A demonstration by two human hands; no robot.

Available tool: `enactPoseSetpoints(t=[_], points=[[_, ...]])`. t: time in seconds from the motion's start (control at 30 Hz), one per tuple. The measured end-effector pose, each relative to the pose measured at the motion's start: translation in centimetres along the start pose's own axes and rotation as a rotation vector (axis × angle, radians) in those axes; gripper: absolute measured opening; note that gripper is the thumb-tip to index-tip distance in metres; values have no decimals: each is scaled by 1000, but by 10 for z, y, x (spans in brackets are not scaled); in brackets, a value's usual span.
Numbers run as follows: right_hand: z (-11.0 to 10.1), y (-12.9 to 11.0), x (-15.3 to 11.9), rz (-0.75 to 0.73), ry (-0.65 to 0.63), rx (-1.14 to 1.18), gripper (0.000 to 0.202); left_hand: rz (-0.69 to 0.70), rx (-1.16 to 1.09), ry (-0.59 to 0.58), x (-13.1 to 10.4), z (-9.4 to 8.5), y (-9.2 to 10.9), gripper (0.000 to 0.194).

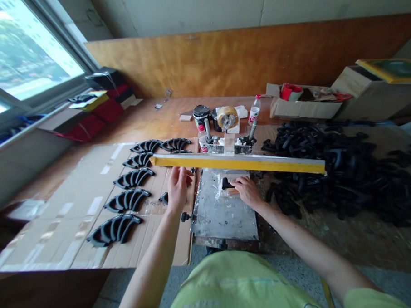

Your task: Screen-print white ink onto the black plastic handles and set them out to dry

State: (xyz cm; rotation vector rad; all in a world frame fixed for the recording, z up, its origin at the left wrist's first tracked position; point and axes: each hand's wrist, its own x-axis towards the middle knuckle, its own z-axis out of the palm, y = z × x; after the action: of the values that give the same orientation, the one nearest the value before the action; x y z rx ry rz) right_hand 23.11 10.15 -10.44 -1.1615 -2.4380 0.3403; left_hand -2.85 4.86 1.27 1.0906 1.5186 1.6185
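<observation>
My right hand (247,191) has its fingertips closed on a small black plastic piece (226,184), which sits on a taped block (224,192) on the grey metal plate (211,217). My left hand (178,184) is curled over the cardboard's right side, just under the left part of a long yellow-edged bar (240,162). Anything in its fingers is too small to make out. The bar spans above the plate, held at its middle by a clamp fixture (229,144). Curved black pieces (127,200) lie in nested groups on the cardboard (68,223); one more piece (164,198) shows beside my left wrist.
A large heap of black pieces (328,167) covers the right side. Behind the fixture stand a dark tub (201,114), a tape roll (227,117) and two red-capped bottles (254,111). An open carton (302,108) sits back right; red boxes (108,108) are by the window.
</observation>
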Motion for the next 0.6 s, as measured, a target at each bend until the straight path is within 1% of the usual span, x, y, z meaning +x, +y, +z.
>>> enactPoseSetpoints(t=[0.07, 0.13, 0.2, 0.27, 0.3, 0.37, 0.43, 0.47, 0.5, 0.57, 0.6], points=[[-1, -6, -3, 1, -21, -36, 34, 7, -133, -27, 17, 9, 24, 39], [-5, -7, -4, 1, -24, -37, 37, -7, -153, -60, 25, 14, 40, 44], [-15, 1, -5, 59, 52, -14, 35, -2, -95, -76, 24, 12, 47, 47], [-35, 19, -4, 163, 172, 4, 25, -8, -55, -103, 13, 3, 45, 50], [-46, 29, -2, 218, 231, 4, 24, -40, -45, -139, 6, -5, 40, 51], [-70, 45, 7, 296, 317, -7, 29, -171, -10, -227, -11, -20, 24, 53], [-86, 48, 24, 288, 366, -16, 28, -321, 42, -301, -28, -32, 0, 53], [-90, 44, 35, 251, 376, -26, 30, -380, 56, -328, -35, -36, -15, 54], [-90, 36, 48, 196, 367, -42, 38, -423, 56, -340, -41, -38, -30, 58], [-83, 14, 76, 74, 278, -96, 55, -467, 35, -343, -50, -39, -60, 73], [-77, 3, 88, 42, 211, -130, 57, -474, 34, -334, -53, -37, -73, 79]])
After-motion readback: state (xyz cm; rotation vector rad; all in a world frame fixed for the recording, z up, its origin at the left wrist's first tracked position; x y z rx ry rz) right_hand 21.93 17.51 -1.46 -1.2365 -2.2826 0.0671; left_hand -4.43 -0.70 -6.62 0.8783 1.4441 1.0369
